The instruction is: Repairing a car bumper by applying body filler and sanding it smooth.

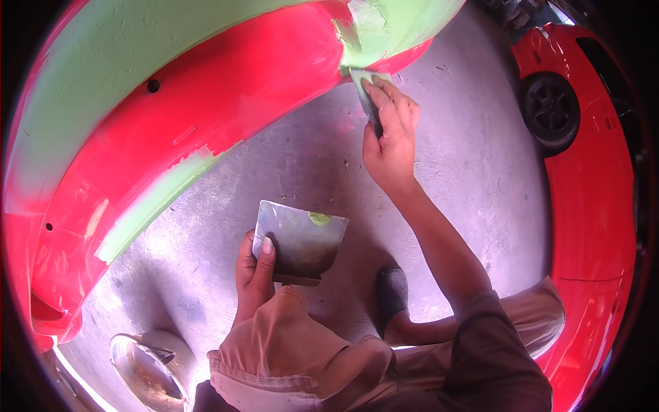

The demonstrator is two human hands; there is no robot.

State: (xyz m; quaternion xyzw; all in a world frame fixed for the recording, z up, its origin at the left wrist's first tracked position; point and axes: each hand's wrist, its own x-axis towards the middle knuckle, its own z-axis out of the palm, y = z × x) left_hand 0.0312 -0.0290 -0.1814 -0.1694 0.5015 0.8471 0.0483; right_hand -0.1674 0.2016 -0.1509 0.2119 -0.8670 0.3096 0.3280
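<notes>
My right hand is closed around a flat putty spreader, its edge against the lower rim of a red car panel. Light green filler covers the panel there, and more runs along its upper part and lower left edge. Low in front of me, my left hand grips a metal mixing plate, thumb on top and fingers underneath. A small dab of green filler sits near the plate's far edge.
A red car with a black wheel stands at the right. On the concrete floor, a round, worn metal container lies at lower left. My dark shoe is between my hands and the car.
</notes>
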